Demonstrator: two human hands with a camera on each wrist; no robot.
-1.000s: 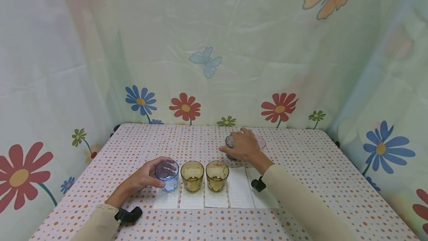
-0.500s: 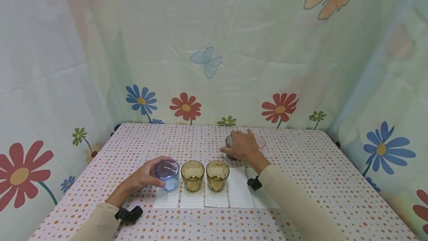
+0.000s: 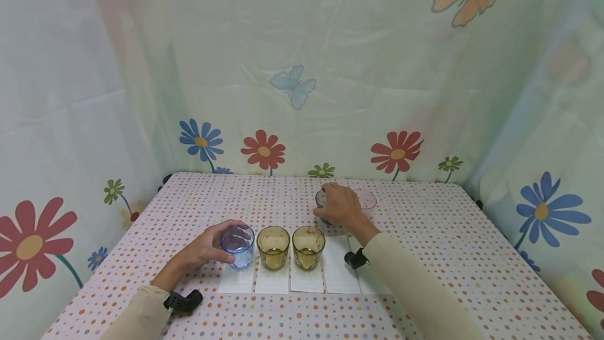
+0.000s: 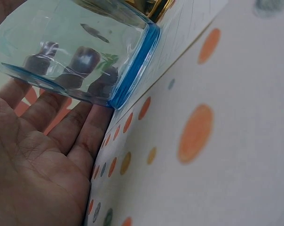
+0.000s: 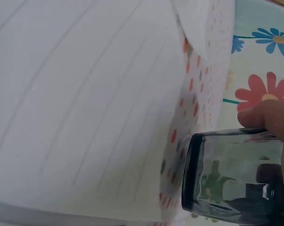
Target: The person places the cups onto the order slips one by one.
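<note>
A clear blue glass (image 3: 243, 259) stands on the leftmost paper sheet, and my left hand (image 3: 204, 248) holds its side, thumb in front and fingers behind. The left wrist view shows these fingers through the glass wall. Farther back, my right hand (image 3: 341, 205) grips a dark grey glass (image 5: 236, 176) from above, mostly covering it in the head view. Right behind that hand is a pale pink glass (image 3: 369, 199), partly hidden. Two amber glasses (image 3: 273, 257) stand side by side to the right of the blue one.
Several white lined paper sheets (image 3: 342, 277) lie in a row on the dotted tablecloth (image 3: 264, 316), the rightmost partly under my right forearm. A flowered curtain (image 3: 226, 41) surrounds the back and sides of the table.
My right hand's fingers have drawn in from a spread pose onto the grey glass, which has shifted slightly left. My left hand and the blue glass have stayed in place.
</note>
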